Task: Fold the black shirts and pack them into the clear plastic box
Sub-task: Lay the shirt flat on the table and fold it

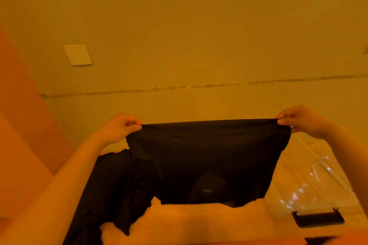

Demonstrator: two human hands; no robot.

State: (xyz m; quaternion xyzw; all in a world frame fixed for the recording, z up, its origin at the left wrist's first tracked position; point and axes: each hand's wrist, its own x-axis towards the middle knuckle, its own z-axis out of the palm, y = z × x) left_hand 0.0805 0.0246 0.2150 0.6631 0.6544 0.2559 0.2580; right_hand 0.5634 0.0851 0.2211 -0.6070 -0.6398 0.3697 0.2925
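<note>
Heaped black shirts [111, 189] low left; black shirt [207, 157] stretched aloft, left hand [121, 127] and right hand [298, 120] pinching corners; clear plastic box [310, 181] right.

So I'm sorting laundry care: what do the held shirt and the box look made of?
The black shirt, pinched by both hands, looks like soft matte knit fabric: it drapes and stretches. The clear box looks like thin glossy plastic: see-through, with bright glints.
</note>
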